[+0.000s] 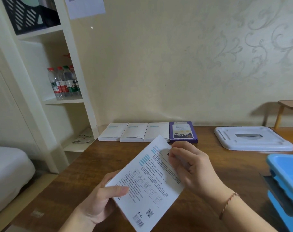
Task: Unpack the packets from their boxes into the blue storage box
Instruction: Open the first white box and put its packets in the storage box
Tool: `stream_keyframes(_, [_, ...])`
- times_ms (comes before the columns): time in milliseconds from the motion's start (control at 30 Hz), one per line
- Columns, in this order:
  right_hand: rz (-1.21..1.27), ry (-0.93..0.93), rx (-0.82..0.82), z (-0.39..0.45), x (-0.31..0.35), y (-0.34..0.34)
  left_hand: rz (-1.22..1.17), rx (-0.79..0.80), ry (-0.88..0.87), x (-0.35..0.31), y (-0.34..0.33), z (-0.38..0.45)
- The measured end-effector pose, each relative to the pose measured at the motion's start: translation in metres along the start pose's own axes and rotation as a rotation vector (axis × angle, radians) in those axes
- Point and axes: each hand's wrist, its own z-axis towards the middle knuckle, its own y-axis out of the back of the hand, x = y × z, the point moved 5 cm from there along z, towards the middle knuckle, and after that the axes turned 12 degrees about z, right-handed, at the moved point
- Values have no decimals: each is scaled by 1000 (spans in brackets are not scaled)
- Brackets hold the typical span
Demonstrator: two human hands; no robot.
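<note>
Both of your hands are on one white box (147, 185), held tilted above the wooden table (78, 166) with its printed back facing you, barcode end nearest. Your left hand (100, 200) grips the lower left edge, thumb curled over the printed face and the other fingers wrapped behind it. Your right hand (190, 164) has its fingers bent at the box's upper right corner, fingertips pinching at the flap end there; you cannot tell whether the flap has come open. Along the far edge of the table, against the wall, three more white boxes (134, 133) lie flat side by side, and a purple box (183, 132) sits just beside the rightmost of them. To the right of those, well apart, a white lid (252, 139) rests flat on the table. At the right edge of the view is the blue storage box (286, 174), only partly in frame, near your right wrist, which wears a thin braided bracelet (227, 204).
</note>
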Motion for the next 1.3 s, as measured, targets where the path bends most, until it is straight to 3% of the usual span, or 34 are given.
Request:
stream_keyframes(200, [12,-34,26,-3,-7,1,-7,-47,19,0,1,1])
stream_keyframes(333, [129,-138,14,-5,-10,4,-4,22,-14,-11,0,2])
stream_keyframes(567, [153,-114,16,-4,-1,8,-80,32,26,-8,6,1])
stream_keyframes(867, [-167,-209,249,0,-2,-4,56,-3,48,-2,15,1])
stream_keyframes(1167, [-543,-266,256,6,1,-12,94,14,11,-8,8,6])
stream_keyframes(1300, [-580,-281,261,3,-8,-15,135,0,-3,-12,5,7])
